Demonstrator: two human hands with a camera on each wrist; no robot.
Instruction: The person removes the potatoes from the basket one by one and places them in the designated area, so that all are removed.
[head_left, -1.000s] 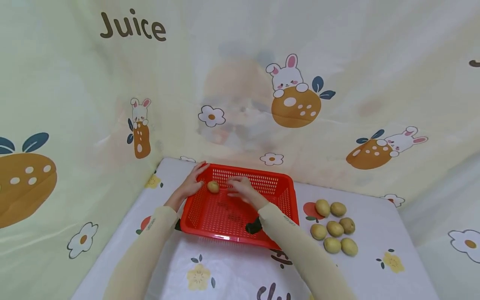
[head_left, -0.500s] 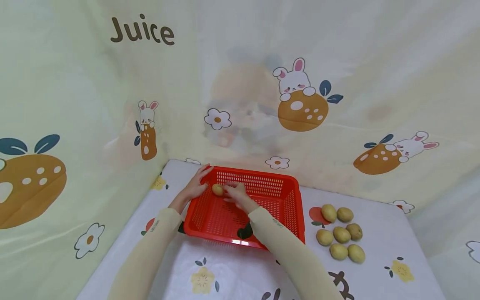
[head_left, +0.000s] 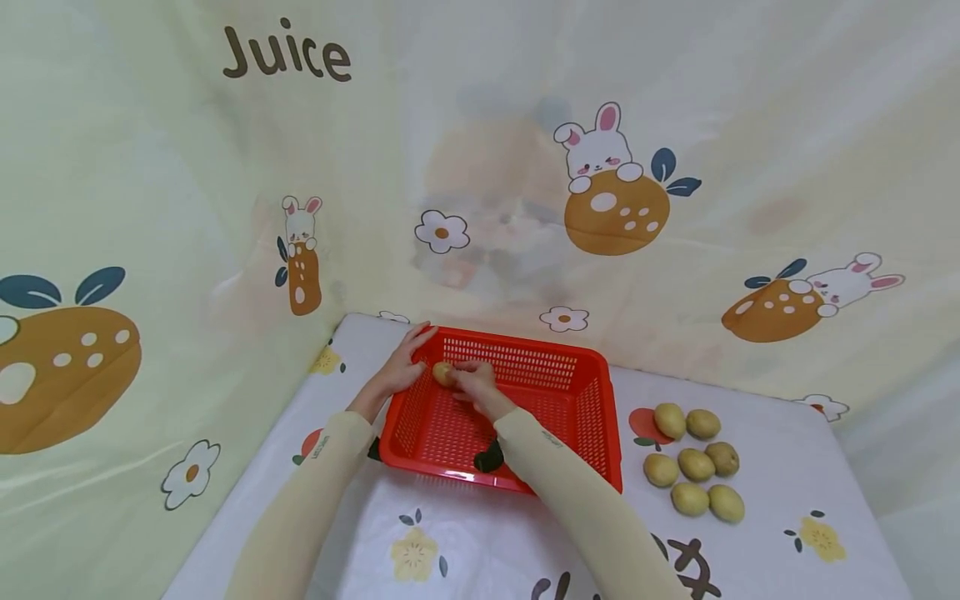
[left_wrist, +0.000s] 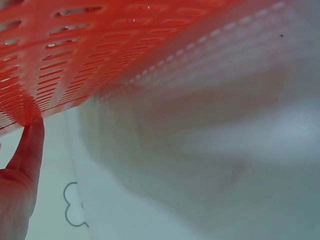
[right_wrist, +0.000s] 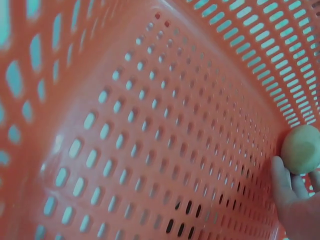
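Observation:
A red plastic basket (head_left: 390, 454) with slotted walls sits on the table. Inside its back left corner is a potato (head_left: 442, 372). My right hand (head_left: 480, 387) reaches into the basket and pinches this potato; in the right wrist view, thumb and fingers lie against the potato (right_wrist: 301, 149). My left hand (head_left: 399, 372) holds the basket at its back left corner, with fingers over the rim and the thumb inside. In the left wrist view, part of the left hand (left_wrist: 24, 170) touches the outside of the slotted wall.
Several loose potatoes (head_left: 696, 464) lie grouped on the table, right of the basket. Behind and to the left hang printed cloth walls (head_left: 495, 275). A dark wrist camera (head_left: 489, 457) shows below the right forearm, over the basket's front.
My right hand has come left and down onto the potato in the basket and taken hold of it. The left hand stays at the basket's corner. The whole head view has shifted slightly.

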